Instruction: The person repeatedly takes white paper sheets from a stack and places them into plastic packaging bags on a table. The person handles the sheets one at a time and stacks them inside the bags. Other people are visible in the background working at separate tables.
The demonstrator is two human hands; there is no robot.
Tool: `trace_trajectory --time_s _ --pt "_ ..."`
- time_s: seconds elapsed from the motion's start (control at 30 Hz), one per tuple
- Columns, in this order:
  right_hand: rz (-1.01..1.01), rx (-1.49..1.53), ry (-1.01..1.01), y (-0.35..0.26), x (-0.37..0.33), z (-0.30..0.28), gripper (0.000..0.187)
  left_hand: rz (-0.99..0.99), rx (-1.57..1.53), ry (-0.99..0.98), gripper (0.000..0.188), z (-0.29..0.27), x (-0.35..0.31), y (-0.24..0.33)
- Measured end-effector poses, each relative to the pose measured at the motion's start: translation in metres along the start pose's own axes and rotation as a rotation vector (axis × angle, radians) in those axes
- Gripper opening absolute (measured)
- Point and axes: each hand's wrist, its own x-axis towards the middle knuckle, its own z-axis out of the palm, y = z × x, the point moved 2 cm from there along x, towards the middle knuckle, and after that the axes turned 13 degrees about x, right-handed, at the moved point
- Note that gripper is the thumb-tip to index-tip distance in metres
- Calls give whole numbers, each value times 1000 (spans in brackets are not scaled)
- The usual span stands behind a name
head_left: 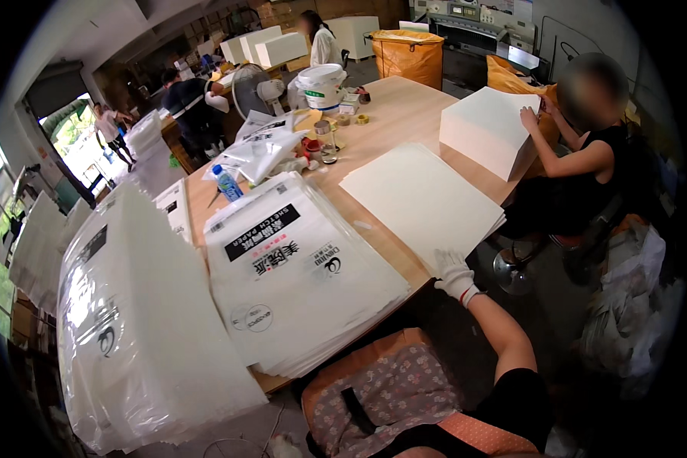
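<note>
My right hand, in a white knit glove, is at the near corner of a stack of large blank white paper sheets. Its fingers look stretched out along the stack's edge, and nothing shows gripped in them. My left hand is out of the picture. Left of the blank sheets lies a flat pile of large white printed bags with black and red print. Farther left, a tall stack of paper packs wrapped in clear plastic stands against the table.
A flowered chair seat is below the table edge. Across the wooden table, a co-worker handles a big white paper block. A water bottle, tape rolls, a glass jar and a white bucket stand farther back.
</note>
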Motion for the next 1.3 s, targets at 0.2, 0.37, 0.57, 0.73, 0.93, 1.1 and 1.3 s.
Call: trace_trajectory --time_s 0.2,0.37,0.57,0.73,0.93,1.1,1.3 --pt "-109 349 -108 63 18 5 68 194 -395 -91 18 -19 -3 154" --pt "-229 220 124 83 37 17 22 601 -438 -401 11 6 -28 290" --pt "-406 215 216 -60 -9 -97 13 270 -1076 -1301 30 84 -59 469" --pt "-192 564 229 -20 -54 -112 24 296 -641 -1083 32 56 -59 487" --pt "752 1940 121 69 -123 34 49 1024 121 -622 54 16 -92 450" --pt "357 1597 166 -75 -111 10 35 1310 697 76 78 89 -173 403" --pt "478 1672 404 -68 -116 13 28 984 241 -341 53 27 -54 418"
